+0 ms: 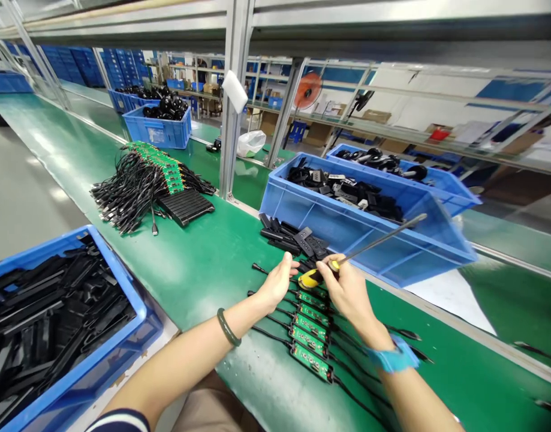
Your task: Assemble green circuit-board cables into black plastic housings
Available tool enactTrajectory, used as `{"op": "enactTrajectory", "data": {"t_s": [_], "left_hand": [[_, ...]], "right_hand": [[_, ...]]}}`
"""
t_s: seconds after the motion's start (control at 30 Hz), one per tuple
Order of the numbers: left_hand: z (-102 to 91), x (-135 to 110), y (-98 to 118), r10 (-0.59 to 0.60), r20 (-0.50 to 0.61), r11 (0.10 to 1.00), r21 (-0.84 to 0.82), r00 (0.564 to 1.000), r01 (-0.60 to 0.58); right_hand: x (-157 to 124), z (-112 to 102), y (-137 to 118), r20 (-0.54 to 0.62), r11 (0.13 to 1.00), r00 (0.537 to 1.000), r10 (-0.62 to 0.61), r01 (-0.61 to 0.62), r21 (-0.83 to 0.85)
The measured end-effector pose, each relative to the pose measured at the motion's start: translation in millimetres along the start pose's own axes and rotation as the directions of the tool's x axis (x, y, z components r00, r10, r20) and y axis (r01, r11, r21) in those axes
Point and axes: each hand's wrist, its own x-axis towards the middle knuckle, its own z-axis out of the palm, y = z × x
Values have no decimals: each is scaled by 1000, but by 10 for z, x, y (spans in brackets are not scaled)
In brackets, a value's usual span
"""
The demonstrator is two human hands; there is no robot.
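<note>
My right hand (348,291) is closed round the yellow and black handle of a screwdriver (374,243), whose long shaft points up and to the right over a blue bin. My left hand (277,282) is curled just left of the handle, fingertips pinched over the top of a row of several green circuit boards (312,327) with black cables, lying on the green conveyor belt (198,264). What the left fingers hold is hidden. Small black plastic housings (293,237) lie just beyond both hands.
A blue bin of black parts (360,222) stands tilted behind my hands, another bin (410,171) behind it. A blue bin of black strips (54,324) is at lower left. A heap of cabled boards (140,180) and a black tray (185,207) lie farther up the belt.
</note>
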Motion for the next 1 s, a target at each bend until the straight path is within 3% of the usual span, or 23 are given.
{"op": "enactTrajectory", "data": {"t_s": [0.13,0.23,0.33,0.43,0.5,0.6,0.7,0.83,0.93,1.0], "left_hand": [[-20,-59,9,128,11,983,130,992,-128],[-45,-185,76,242,138,909,315,960,-274],[-76,-347,192,259,417,663,579,871,-474],[-59,-516,299,105,606,405,698,789,-590],[5,-633,331,-3,615,243,765,788,-596],[146,-787,301,-79,514,90,857,854,-508],[241,-877,211,-148,389,136,919,909,-371],[188,-912,-3,-202,319,260,929,926,-263],[31,-926,-247,-141,372,400,869,917,-291],[-98,-958,-391,-38,396,534,784,917,-317]], "right_hand": [[-40,-397,393,-28,990,997,69,-72,-121],[-225,-826,823,4,959,993,122,-117,-259],[-534,-1130,1238,69,925,981,184,-149,-349],[-793,-1245,1511,88,893,966,243,-188,-409],[-827,-1222,1573,82,869,959,272,-208,-449],[-611,-1023,1458,104,851,957,272,-189,-491],[-180,-629,1133,196,893,965,172,-70,-444],[387,-24,654,266,931,962,66,36,-364],[627,261,458,270,938,960,69,29,-344],[683,315,422,270,950,959,83,6,-311]]}}
